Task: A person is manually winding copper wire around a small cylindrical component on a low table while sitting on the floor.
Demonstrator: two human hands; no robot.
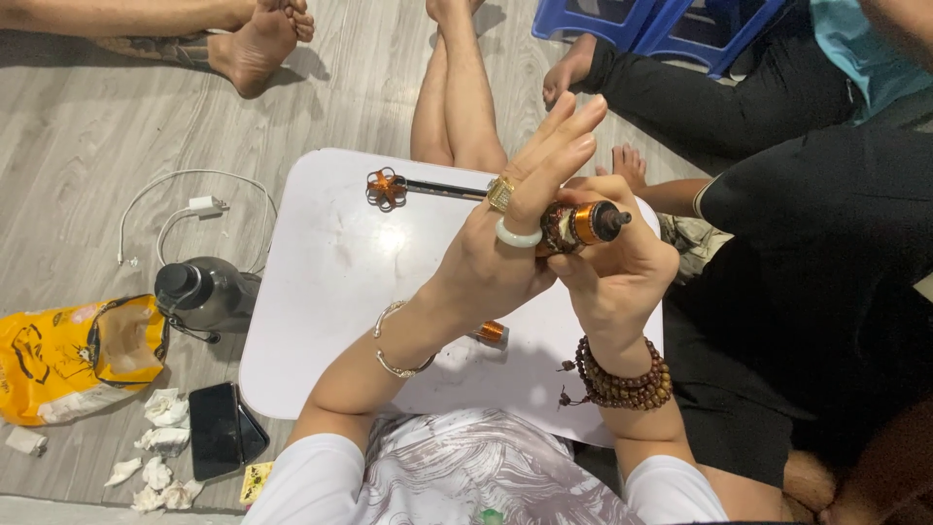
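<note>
My right hand point(622, 267) is closed around a small copper-wire coil on a black core point(588, 224), held above the white low table point(321, 292). My left hand point(510, 228) presses flat against the coil with its fingers stretched upward; it wears a gold ring and a pale jade ring. A silver bracelet is on my left wrist and a brown bead bracelet point(622, 384) on my right. Another copper spool point(489, 332) lies on the table under my left forearm. At the table's far edge sits an orange flower-shaped wire piece point(386, 188) on a black rod.
A dark water bottle point(202, 292), white charger cable point(194, 206), yellow bag point(73, 355), black phone point(219, 430) and crumpled tissues point(160, 437) lie on the wooden floor at left. Other people's bare legs and feet are beyond the table; a person in black sits at right, by blue stools point(661, 24).
</note>
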